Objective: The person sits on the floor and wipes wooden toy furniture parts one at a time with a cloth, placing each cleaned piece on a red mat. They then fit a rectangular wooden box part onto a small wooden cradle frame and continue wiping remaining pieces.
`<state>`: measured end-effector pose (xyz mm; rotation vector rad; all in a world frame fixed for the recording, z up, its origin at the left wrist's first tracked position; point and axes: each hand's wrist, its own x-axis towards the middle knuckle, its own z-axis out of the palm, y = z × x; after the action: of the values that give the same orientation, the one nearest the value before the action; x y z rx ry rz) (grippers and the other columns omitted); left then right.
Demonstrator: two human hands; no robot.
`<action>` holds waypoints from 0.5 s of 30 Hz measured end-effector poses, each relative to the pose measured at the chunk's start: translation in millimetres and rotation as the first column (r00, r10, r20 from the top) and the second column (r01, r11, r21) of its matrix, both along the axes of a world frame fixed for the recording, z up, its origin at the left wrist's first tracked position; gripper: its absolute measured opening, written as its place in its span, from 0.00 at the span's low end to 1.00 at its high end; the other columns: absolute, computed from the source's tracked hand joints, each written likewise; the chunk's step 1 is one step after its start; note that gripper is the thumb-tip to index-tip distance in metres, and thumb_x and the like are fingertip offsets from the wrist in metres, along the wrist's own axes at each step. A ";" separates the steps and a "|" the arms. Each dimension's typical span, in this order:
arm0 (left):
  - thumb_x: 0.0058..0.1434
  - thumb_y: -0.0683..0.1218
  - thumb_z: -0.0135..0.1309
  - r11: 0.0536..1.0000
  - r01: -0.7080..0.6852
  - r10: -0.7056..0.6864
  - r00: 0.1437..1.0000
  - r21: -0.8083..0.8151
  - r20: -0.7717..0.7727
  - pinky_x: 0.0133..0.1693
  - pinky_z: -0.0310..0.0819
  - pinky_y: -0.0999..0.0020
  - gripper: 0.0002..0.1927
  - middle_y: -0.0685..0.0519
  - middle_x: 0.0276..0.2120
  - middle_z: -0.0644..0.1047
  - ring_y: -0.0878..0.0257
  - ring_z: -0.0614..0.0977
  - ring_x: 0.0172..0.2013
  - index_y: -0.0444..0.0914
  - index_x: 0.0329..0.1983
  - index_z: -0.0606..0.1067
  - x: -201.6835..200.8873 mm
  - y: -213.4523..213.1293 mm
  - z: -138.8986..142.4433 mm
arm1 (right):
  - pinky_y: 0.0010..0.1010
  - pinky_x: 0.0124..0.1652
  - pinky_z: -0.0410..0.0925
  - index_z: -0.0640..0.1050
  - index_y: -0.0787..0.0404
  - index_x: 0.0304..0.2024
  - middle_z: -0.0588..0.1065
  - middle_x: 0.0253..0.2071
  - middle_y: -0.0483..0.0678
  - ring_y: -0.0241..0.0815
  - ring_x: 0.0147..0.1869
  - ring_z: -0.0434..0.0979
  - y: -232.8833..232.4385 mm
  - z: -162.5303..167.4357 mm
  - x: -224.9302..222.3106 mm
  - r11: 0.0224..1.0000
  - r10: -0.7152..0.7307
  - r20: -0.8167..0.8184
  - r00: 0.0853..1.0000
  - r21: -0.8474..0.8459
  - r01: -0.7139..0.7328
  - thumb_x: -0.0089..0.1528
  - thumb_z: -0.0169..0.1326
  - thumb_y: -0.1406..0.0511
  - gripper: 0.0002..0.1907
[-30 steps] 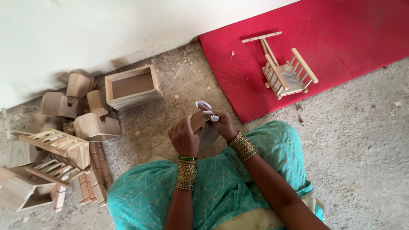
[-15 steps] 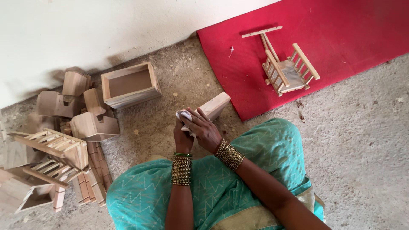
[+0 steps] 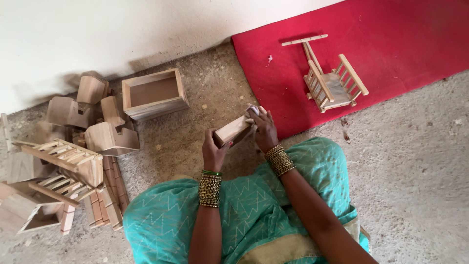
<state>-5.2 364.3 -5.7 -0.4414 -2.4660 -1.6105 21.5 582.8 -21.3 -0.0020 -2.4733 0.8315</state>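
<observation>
A: What've you got in hand rn?

B: A small wooden block point(image 3: 233, 131), held above the concrete floor point(image 3: 420, 161), in front of my lap, just off the near edge of the red mat point(image 3: 391, 39). My left hand point(image 3: 214, 151) pinches its near end, thumb on one side, fingers wrapped round the other; prob to keep it steady. My right hand point(image 3: 264, 129) lies over the far end w/ fingers pressed together on a bit of white cloth point(image 3: 253, 110), against the wood.

A: And around you?

B: Small wooden chair point(image 3: 330, 80) lying on the mat, well apart. Open wooden box point(image 3: 154, 94) by the wall point(image 3: 122, 29), on the floor to my left. Beyond it a heap of wooden pieces point(image 3: 73, 146) and slatted frames, near my left knee. Nothing btwn my hands and the mat; the heap crowds the left side only.
</observation>
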 end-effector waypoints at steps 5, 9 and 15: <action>0.50 0.41 0.71 1.000 0.011 -0.012 0.999 -0.027 -0.035 0.41 0.77 0.57 0.29 0.44 0.39 0.78 0.49 0.82 0.39 0.36 0.51 0.68 2.9 5.7 -4.9 | 0.55 0.74 0.53 0.78 0.50 0.51 0.70 0.70 0.50 0.50 0.78 0.64 -45.3 18.9 16.6 0.984 0.121 -0.128 0.984 0.146 -0.102 0.62 0.54 0.74 0.18; 0.54 0.44 0.71 0.997 0.030 -0.029 0.999 -0.067 0.012 0.40 0.78 0.58 0.29 0.46 0.38 0.76 0.50 0.79 0.36 0.37 0.53 0.68 3.1 -0.8 -9.7 | 0.55 0.75 0.53 0.76 0.60 0.63 0.69 0.70 0.53 0.50 0.77 0.63 -72.3 26.3 19.2 0.973 0.228 -0.070 0.971 0.054 -0.225 0.61 0.49 0.78 0.27; 0.49 0.53 0.71 0.969 -0.153 0.080 0.938 -0.195 -0.338 0.48 0.69 0.51 0.34 0.41 0.43 0.75 0.47 0.76 0.46 0.34 0.54 0.70 -18.1 -12.5 -14.7 | 0.57 0.66 0.59 0.72 0.61 0.69 0.71 0.66 0.57 0.58 0.70 0.69 -4.0 11.1 -4.2 0.983 -0.170 0.018 0.985 0.069 0.168 0.59 0.53 0.78 0.34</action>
<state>-23.3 351.9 -20.4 -0.5329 -2.3674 -1.1185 17.3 578.9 -10.2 -0.1966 -2.4812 0.6788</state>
